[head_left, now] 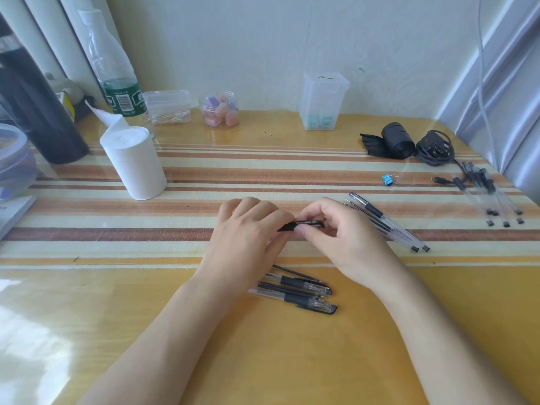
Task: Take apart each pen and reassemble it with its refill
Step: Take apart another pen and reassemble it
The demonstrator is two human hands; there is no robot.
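My left hand (248, 229) and my right hand (336, 229) meet over the middle of the table, and both pinch a short black pen part (301, 225) between their fingertips; my fingers hide most of it. Below my hands lie two capped black pens with loose refills (298, 290). To the right of my right hand lies another clear-barrelled pen with refills (385, 222). At the far right is a bunch of several clear pens (491, 197).
A white paper roll (134, 162) stands at the left. A bottle (117, 80), small plastic boxes (168, 108), a jar of erasers (219, 111) and a clear container (323, 100) line the wall. A blue binder clip (388, 180), black bag roll (396, 140) and cable (435, 149) lie at the right.
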